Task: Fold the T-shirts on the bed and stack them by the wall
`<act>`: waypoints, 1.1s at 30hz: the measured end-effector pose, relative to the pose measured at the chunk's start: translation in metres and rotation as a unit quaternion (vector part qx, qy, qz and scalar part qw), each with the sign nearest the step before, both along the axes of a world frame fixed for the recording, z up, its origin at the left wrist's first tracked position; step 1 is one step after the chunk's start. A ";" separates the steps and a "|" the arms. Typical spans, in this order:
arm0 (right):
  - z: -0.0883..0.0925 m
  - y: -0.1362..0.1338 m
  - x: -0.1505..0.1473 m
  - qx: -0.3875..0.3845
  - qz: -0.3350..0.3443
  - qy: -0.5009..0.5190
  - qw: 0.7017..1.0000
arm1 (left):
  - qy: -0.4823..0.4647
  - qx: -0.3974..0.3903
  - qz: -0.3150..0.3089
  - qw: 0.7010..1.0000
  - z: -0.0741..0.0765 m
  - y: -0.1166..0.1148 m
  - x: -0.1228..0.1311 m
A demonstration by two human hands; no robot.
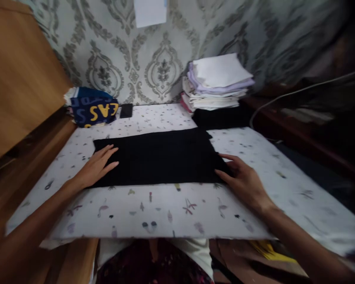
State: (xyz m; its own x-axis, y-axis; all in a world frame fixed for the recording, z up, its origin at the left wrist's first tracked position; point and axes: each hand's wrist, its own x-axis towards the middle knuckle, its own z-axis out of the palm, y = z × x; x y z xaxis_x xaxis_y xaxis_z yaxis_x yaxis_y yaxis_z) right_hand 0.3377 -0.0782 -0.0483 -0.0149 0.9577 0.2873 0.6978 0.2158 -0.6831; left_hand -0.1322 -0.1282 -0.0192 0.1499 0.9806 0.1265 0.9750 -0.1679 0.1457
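A folded black cloth (162,157) lies flat across the ironing surface, its exact kind not clear from its shape. My left hand (96,165) rests on its left end, fingers stretched out and palm down. At the right edge of the cloth is my right hand (244,177), thumb and index finger apart and touching the fabric. Its other fingers are curled and partly hidden. Under the cloth is a white printed cover (168,213) with small plant and leaf motifs.
A stack of folded white and lilac cloths (219,83) stands at the back right, beside another folded black cloth (225,118). At the back left are a navy lettered cloth bundle (91,108) and a dark phone-like slab (126,111). Wooden furniture (20,71) borders the left; a white cable (301,87) hangs right.
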 end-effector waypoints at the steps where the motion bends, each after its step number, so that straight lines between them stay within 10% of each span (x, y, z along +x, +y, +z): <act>1: 0.000 0.000 0.000 -0.003 0.008 0.012 1.000 | 0.014 -0.013 0.005 1.000 -0.008 0.002 0.000; 7: 0.002 -0.001 -0.001 0.016 0.000 -0.002 1.000 | 0.045 -0.007 0.011 0.999 -0.035 0.008 -0.010; 24: 0.003 0.006 0.000 0.066 -0.022 -0.288 0.955 | 0.005 0.006 0.021 1.000 -0.024 0.006 -0.003; 28: 0.014 0.030 -0.006 0.093 0.047 -0.267 0.958 | -0.036 0.049 -0.018 0.998 0.006 0.026 0.038; 33: 0.006 0.066 -0.022 0.027 0.108 -0.260 0.959 | 0.004 0.024 -0.188 0.982 0.037 0.083 0.150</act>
State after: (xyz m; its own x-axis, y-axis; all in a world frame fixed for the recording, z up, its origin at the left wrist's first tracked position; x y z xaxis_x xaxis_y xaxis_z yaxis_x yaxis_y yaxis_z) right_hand 0.3152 -0.0124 -0.0427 -0.3667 0.8998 0.2364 0.8757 0.4196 -0.2387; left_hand 0.0182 -0.0457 0.0174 0.5013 0.8486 0.1692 0.8437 -0.5227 0.1220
